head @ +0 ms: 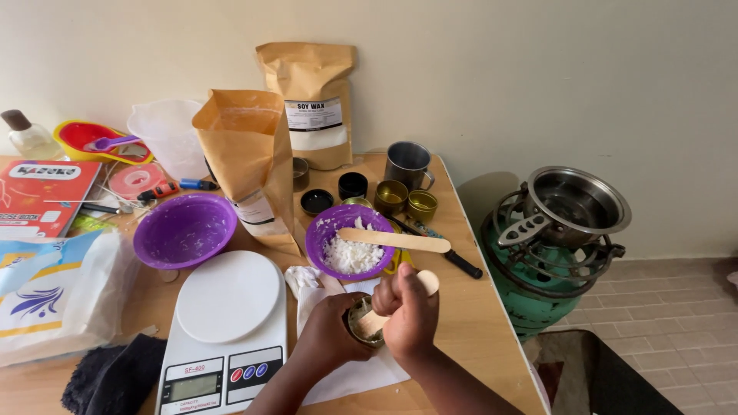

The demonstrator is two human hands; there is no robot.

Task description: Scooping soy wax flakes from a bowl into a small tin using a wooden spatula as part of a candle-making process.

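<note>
- Head view, near edge: white digital kitchen scale (227,330) sits at the near left of the wooden table (477,323), platform bare; a dark cloth (111,376) lies just left of it.
- Left hand (330,338) is wrapped around a small gold tin (361,321), steadying it over a white paper sheet (361,376) near the table's near edge.
- Right hand (410,307) is clenched on a wooden stick (392,307), whose lower end goes into the tin; the rounded upper end shows above the fist.
- Tin contents: cannot tell, mostly hidden by both hands.
- Just beyond the hands: purple bowl (352,240) holding white flakes, with a second wooden stick (393,240) resting across its rim, pointing right.
- Left of it: empty purple bowl (184,229) with white residue, touching the scale's far edge.
- Between the two bowls stands an open brown paper bag (250,161), tilted; a second brown pouch (311,100) stands upright against the far wall.
- Far right of the table: metal mug (407,164), two more gold tins (406,198), black lids (334,194).
- Far left: clear plastic jug (165,134), red and yellow dish (96,140), red booklet (42,196), white plastic bag (58,296).
- Right of the table, on the floor: green gas burner (538,269) carrying a steel pot (578,200).
</note>
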